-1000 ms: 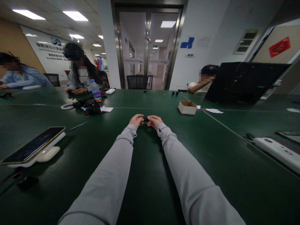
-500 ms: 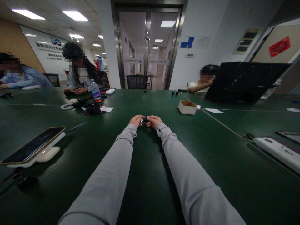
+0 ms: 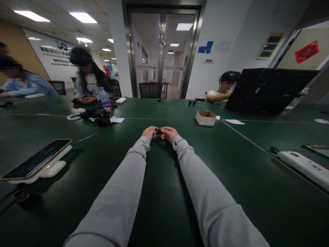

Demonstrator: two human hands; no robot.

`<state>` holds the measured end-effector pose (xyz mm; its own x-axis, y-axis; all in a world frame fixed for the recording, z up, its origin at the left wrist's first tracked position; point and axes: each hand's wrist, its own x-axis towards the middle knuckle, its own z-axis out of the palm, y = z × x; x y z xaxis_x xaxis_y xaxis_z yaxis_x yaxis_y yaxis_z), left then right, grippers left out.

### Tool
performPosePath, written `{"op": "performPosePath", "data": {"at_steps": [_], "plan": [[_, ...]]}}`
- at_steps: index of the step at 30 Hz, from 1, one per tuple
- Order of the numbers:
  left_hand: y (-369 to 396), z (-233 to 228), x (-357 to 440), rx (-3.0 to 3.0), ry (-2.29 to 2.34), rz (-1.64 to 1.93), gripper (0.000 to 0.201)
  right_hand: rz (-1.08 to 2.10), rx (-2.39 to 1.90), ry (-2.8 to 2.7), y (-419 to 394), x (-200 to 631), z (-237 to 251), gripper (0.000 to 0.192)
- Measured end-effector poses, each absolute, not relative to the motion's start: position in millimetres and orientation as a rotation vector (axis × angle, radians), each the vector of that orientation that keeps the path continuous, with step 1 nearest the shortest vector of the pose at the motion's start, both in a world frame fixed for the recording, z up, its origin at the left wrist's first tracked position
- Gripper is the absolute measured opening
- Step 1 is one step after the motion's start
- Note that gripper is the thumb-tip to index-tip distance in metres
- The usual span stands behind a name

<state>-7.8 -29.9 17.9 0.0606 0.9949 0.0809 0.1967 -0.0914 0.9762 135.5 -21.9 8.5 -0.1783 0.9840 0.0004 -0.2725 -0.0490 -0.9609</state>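
Note:
Over the middle of the green table [image 3: 164, 192], my two hands meet at a small black object with a silvery end [image 3: 158, 131]. Its left, shiny end is pinched between the closed fingers of my left hand [image 3: 148, 132]. My right hand [image 3: 169, 133] grips the dark right end with thumb and fingertips. The object lies roughly level between both hands; it is too small to name its kind. My fingers hide part of it.
To the left are a phone [image 3: 38, 159] on a white stand, a blue pen-like stick [image 3: 84, 138], a tangle of black items [image 3: 100, 118] and a water bottle [image 3: 105, 98]. An open box [image 3: 205, 118], a black monitor [image 3: 269, 90] and a power strip [image 3: 304, 168] stand right. Several people sit around.
The small object has turned slightly in my fingers: more of its black part shows and less of the silvery end. Both hands stay in place.

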Motion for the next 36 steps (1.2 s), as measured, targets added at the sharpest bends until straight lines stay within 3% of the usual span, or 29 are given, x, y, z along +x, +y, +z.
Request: {"op": "performPosePath", "data": {"at_steps": [36], "plan": [[-26, 11, -9, 1.409, 1.318, 1.172, 0.032, 1.433, -0.856, -1.196, -21, 138, 4, 0.028]]}}
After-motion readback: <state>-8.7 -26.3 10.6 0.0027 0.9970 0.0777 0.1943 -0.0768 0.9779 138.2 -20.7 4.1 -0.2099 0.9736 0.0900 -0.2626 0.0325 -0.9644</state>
